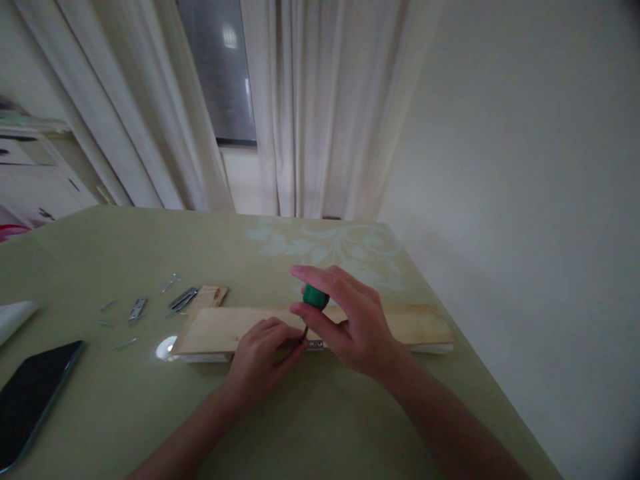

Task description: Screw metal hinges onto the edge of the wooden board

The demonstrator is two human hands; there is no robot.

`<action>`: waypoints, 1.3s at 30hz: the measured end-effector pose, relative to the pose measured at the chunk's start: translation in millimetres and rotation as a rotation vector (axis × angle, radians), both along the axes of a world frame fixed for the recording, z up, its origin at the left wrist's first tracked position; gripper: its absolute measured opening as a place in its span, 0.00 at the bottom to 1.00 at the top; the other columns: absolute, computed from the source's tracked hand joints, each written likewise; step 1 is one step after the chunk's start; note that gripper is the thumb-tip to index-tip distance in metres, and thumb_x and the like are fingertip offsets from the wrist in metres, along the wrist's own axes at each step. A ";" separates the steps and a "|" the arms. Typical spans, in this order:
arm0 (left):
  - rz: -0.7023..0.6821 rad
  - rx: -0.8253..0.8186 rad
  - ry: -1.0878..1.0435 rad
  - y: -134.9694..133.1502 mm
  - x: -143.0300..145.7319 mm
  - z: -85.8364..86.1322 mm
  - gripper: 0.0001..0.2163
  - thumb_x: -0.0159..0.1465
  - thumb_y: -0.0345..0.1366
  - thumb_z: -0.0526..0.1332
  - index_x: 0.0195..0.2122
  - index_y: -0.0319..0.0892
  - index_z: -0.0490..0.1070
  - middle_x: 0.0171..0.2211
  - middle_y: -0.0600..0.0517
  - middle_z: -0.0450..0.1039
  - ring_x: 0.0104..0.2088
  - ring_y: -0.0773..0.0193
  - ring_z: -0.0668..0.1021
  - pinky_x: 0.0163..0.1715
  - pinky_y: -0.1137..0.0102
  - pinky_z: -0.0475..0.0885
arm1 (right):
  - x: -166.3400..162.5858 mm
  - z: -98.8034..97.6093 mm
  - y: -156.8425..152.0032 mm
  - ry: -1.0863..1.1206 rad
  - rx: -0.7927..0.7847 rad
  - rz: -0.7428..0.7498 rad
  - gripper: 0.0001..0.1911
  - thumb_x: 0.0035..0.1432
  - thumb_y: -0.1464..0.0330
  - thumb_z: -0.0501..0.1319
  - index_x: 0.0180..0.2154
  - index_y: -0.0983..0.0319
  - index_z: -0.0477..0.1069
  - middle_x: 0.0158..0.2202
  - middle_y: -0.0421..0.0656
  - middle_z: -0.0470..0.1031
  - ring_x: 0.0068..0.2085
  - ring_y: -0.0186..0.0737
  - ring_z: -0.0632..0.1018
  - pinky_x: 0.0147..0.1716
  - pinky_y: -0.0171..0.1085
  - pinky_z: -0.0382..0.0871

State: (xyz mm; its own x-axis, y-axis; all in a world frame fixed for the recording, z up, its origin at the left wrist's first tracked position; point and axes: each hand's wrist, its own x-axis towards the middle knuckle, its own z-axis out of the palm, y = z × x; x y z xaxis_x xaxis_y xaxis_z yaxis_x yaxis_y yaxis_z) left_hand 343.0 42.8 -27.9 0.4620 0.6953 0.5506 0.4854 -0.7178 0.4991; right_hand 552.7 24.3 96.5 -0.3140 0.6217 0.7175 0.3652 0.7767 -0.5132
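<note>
A long pale wooden board (pixel 215 328) lies across the table in front of me. My right hand (pixel 361 323) grips a screwdriver by its green handle (pixel 315 297), which stands nearly upright and leans a little. The thin shaft points down at the board's near edge, beside a small metal hinge (pixel 315 345). My left hand (pixel 260 357) rests against that edge, thumb and forefinger pinched around the screwdriver's tip. What those fingertips hold is hidden, and so is the tip itself.
Left of the board lie several loose screws (pixel 125 344), a hinge (pixel 137 309), more stacked hinges (pixel 183 299) and a small wood piece (pixel 213 295). A phone (pixel 37 393) sits at the table's left. A wall (pixel 540 233) borders the right edge; curtains (pixel 320 113) hang behind.
</note>
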 end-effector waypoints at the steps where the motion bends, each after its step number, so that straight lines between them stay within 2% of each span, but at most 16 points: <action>1: 0.009 0.016 0.004 -0.4 0.3 -1.1 0.05 0.72 0.35 0.64 0.42 0.45 0.81 0.39 0.47 0.84 0.38 0.56 0.84 0.39 0.64 0.78 | 0.0 -0.6 1.0 0.016 0.027 -0.012 0.22 0.72 0.65 0.68 0.65 0.56 0.73 0.44 0.43 0.83 0.44 0.39 0.82 0.48 0.39 0.78; 6: 0.038 0.108 0.003 -4.0 3.7 -4.3 0.04 0.72 0.34 0.64 0.42 0.45 0.80 0.35 0.49 0.83 0.36 0.58 0.83 0.38 0.64 0.77 | 3.7 8.2 0.1 0.000 -0.051 0.094 0.23 0.79 0.70 0.54 0.69 0.54 0.72 0.57 0.46 0.81 0.56 0.41 0.81 0.56 0.43 0.77; 10: 0.058 0.221 0.031 -7.5 7.1 -5.1 0.05 0.73 0.33 0.63 0.43 0.45 0.79 0.39 0.48 0.85 0.40 0.55 0.83 0.43 0.61 0.75 | -4.2 11.1 5.2 -0.023 0.075 -0.087 0.16 0.73 0.61 0.67 0.58 0.54 0.82 0.40 0.44 0.79 0.42 0.41 0.80 0.45 0.40 0.79; 11: 0.066 0.246 0.035 -8.2 7.4 -5.3 0.05 0.74 0.33 0.63 0.43 0.45 0.79 0.40 0.48 0.85 0.41 0.55 0.83 0.44 0.60 0.75 | -7.1 11.2 6.9 -0.048 0.111 -0.124 0.16 0.71 0.59 0.69 0.57 0.54 0.83 0.39 0.44 0.78 0.42 0.42 0.79 0.45 0.41 0.79; 13: 0.080 0.279 0.041 -9.0 6.9 -5.7 0.06 0.74 0.33 0.62 0.44 0.45 0.79 0.42 0.47 0.86 0.42 0.54 0.84 0.45 0.59 0.75 | -11.9 11.6 9.4 -0.089 0.117 -0.091 0.18 0.73 0.60 0.66 0.61 0.55 0.80 0.47 0.47 0.80 0.49 0.45 0.80 0.52 0.45 0.78; 16: 0.058 0.288 0.068 -9.5 4.3 -7.8 0.05 0.75 0.35 0.63 0.44 0.45 0.79 0.43 0.47 0.85 0.42 0.54 0.83 0.46 0.59 0.75 | -14.4 11.2 10.9 -0.074 0.039 0.075 0.24 0.77 0.70 0.55 0.70 0.55 0.71 0.61 0.48 0.79 0.61 0.43 0.79 0.62 0.45 0.74; 18: 0.035 0.292 0.090 -9.6 2.5 -10.1 0.04 0.74 0.37 0.66 0.44 0.46 0.80 0.43 0.48 0.85 0.43 0.53 0.83 0.46 0.58 0.74 | -13.7 9.3 11.5 -0.051 0.067 0.044 0.21 0.77 0.69 0.57 0.66 0.54 0.75 0.55 0.47 0.80 0.55 0.41 0.80 0.57 0.42 0.77; 20: 0.028 0.298 0.096 -9.6 1.6 -12.8 0.03 0.74 0.38 0.67 0.44 0.47 0.80 0.43 0.49 0.86 0.43 0.53 0.83 0.47 0.58 0.74 | -12.0 7.5 12.1 -0.052 0.145 -0.067 0.16 0.74 0.63 0.65 0.59 0.55 0.81 0.44 0.46 0.78 0.47 0.42 0.79 0.48 0.42 0.79; 21: 0.033 0.300 0.090 -9.5 1.5 -14.1 0.04 0.75 0.37 0.66 0.44 0.47 0.80 0.43 0.49 0.86 0.43 0.53 0.83 0.47 0.58 0.74 | -10.9 7.1 12.4 -0.064 0.169 -0.102 0.16 0.73 0.61 0.66 0.58 0.55 0.82 0.43 0.46 0.76 0.46 0.43 0.79 0.48 0.43 0.79; 24: 0.040 0.306 0.057 -8.9 2.1 -16.4 0.05 0.76 0.36 0.64 0.44 0.47 0.81 0.43 0.50 0.86 0.42 0.54 0.83 0.46 0.59 0.74 | -7.5 8.6 13.1 -0.114 0.085 0.006 0.22 0.77 0.66 0.58 0.68 0.56 0.73 0.54 0.48 0.77 0.54 0.44 0.79 0.57 0.45 0.77; 26: 0.027 0.311 0.049 -8.4 2.2 -16.9 0.04 0.75 0.35 0.65 0.44 0.46 0.81 0.43 0.50 0.86 0.42 0.55 0.83 0.46 0.60 0.74 | -5.9 9.8 14.0 -0.109 0.019 0.092 0.25 0.78 0.70 0.53 0.71 0.56 0.69 0.58 0.47 0.77 0.56 0.41 0.79 0.59 0.42 0.76; 29: 0.024 0.329 0.047 -8.1 1.7 -16.8 0.02 0.74 0.34 0.67 0.44 0.46 0.80 0.43 0.51 0.86 0.42 0.56 0.83 0.46 0.60 0.73 | -4.5 9.8 15.3 -0.073 0.096 0.013 0.19 0.75 0.63 0.65 0.63 0.57 0.78 0.45 0.45 0.78 0.47 0.41 0.79 0.50 0.39 0.77; 31: 0.029 0.339 0.041 -8.2 1.5 -17.0 0.02 0.74 0.34 0.67 0.44 0.45 0.80 0.43 0.51 0.86 0.42 0.56 0.83 0.47 0.61 0.73 | -3.7 10.2 15.2 -0.070 0.149 -0.028 0.19 0.72 0.60 0.69 0.60 0.58 0.80 0.43 0.45 0.77 0.45 0.42 0.78 0.48 0.40 0.77; 35: 0.015 0.364 -0.008 -7.8 2.8 -18.5 0.03 0.75 0.34 0.66 0.43 0.44 0.80 0.42 0.52 0.86 0.41 0.59 0.82 0.46 0.63 0.72 | -2.0 13.1 13.7 -0.059 0.058 0.145 0.22 0.77 0.71 0.57 0.68 0.60 0.74 0.58 0.50 0.79 0.56 0.41 0.79 0.56 0.42 0.76; 37: 0.015 0.377 -0.017 -7.5 3.6 -19.7 0.03 0.75 0.34 0.66 0.43 0.43 0.80 0.42 0.52 0.86 0.41 0.59 0.82 0.47 0.63 0.72 | -1.5 13.3 13.7 -0.009 0.077 0.123 0.18 0.75 0.69 0.63 0.63 0.58 0.79 0.50 0.46 0.80 0.49 0.39 0.81 0.50 0.39 0.78; 39: 0.024 0.384 -0.015 -7.3 3.9 -20.7 0.03 0.75 0.35 0.67 0.43 0.43 0.80 0.42 0.52 0.85 0.41 0.58 0.82 0.48 0.62 0.71 | -0.8 13.0 13.9 0.014 0.137 0.032 0.16 0.69 0.63 0.72 0.56 0.56 0.83 0.42 0.43 0.77 0.43 0.39 0.79 0.45 0.39 0.78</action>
State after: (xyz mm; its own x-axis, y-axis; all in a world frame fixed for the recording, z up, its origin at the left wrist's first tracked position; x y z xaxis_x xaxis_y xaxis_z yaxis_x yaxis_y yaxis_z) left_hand 346.9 35.5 -48.6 0.4377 0.4477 0.7797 0.4994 -0.8422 0.2033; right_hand 551.9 38.1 109.5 -0.3217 0.5078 0.7991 0.3330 0.8508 -0.4066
